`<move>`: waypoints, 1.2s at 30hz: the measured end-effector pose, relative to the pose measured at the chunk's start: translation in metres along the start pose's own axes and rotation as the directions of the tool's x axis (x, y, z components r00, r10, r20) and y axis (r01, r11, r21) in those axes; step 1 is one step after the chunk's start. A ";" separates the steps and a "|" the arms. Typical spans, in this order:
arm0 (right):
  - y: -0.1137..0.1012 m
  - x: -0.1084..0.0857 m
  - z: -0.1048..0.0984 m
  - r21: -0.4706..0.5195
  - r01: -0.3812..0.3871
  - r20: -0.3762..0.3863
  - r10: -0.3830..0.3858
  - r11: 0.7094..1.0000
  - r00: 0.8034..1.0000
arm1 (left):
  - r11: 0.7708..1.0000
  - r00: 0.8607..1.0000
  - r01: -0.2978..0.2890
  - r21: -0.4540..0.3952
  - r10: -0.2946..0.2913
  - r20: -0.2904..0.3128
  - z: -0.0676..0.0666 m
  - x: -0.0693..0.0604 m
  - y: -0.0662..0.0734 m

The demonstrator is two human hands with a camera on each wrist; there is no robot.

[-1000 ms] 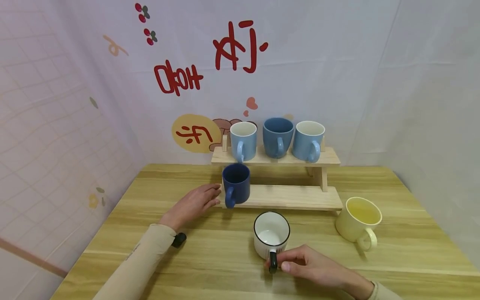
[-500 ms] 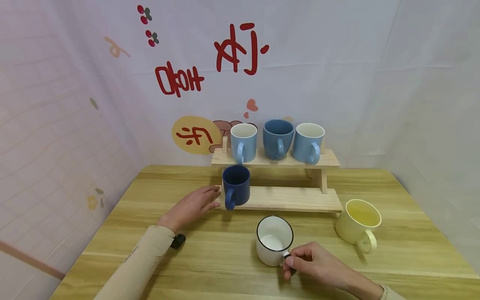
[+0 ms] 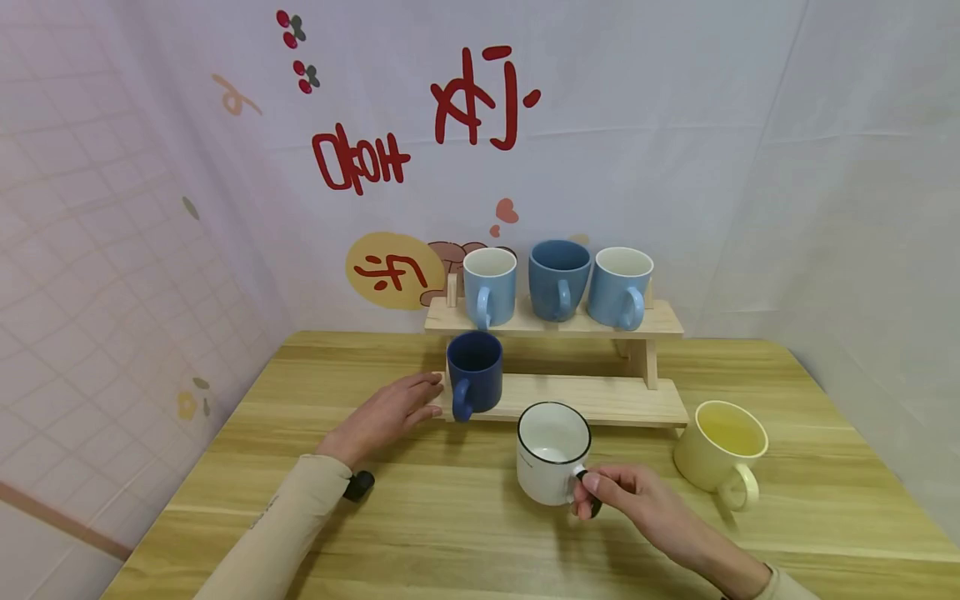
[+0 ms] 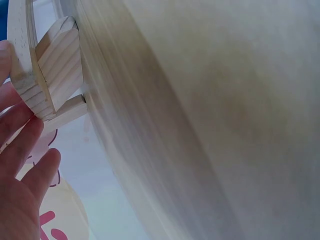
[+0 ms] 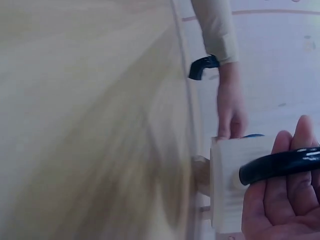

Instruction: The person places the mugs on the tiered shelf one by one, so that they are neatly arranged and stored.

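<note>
A white mug (image 3: pixel 546 481) with a black rim and black handle (image 5: pixel 280 166) is just in front of the shelf, upright and seemingly a little above the table. My right hand (image 3: pixel 647 505) pinches that handle between thumb and curled fingers. At the left end of the two-tier wooden shelf (image 3: pixel 585 398), my left hand (image 3: pixel 386 417) rests with relaxed fingers; in the left wrist view its fingertips touch the wood (image 4: pixel 32 95). Beside those fingers a dark blue mug (image 3: pixel 480 375) stands on the lower tier, its handle facing front.
The upper tier carries a light blue mug (image 3: pixel 491 292), a medium blue mug (image 3: pixel 557 271) and another light blue mug (image 3: pixel 611 292). To the right, a yellow mug (image 3: pixel 708 458) stands on the wooden table (image 3: pixel 420 533). A printed white cloth (image 3: pixel 637 133) hangs behind.
My right hand has turned the white mug so its handle points further right, then moved it up and away toward the shelf. My left hand stays in place.
</note>
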State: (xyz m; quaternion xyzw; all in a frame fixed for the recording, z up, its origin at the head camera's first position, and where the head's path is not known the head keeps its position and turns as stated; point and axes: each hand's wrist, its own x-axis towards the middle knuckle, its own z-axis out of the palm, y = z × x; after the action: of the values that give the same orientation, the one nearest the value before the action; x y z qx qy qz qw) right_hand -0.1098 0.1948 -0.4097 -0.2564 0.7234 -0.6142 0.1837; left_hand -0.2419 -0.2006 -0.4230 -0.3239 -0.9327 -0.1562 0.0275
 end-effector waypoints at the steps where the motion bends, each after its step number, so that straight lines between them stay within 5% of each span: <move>1: -0.001 0.002 0.000 0.001 0.013 -0.019 -0.013 1.000 1.000 | 1.000 1.000 0.004 -0.003 -0.004 0.000 0.000 0.000 0.000; 14: -0.011 0.039 0.012 0.024 0.012 -0.232 -0.006 1.000 0.973 | 0.999 0.999 0.023 -0.042 -0.024 -0.027 0.003 -0.004 0.003; 23: -0.012 0.069 0.016 0.027 -0.018 -0.390 0.027 0.999 0.920 | 0.999 0.998 0.008 -0.050 -0.011 -0.057 0.004 -0.001 0.003; 36: -0.007 0.095 0.017 0.046 0.031 -0.450 -0.007 0.998 0.893 | 0.999 0.999 0.042 -0.022 -0.043 -0.029 -0.002 0.002 0.007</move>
State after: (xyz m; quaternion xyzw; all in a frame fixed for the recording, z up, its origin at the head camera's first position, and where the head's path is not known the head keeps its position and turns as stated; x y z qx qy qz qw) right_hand -0.1748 0.1238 -0.4016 -0.1095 0.7274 -0.6773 0.0120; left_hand -0.2395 -0.1950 -0.4186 -0.3021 -0.9371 -0.1713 0.0345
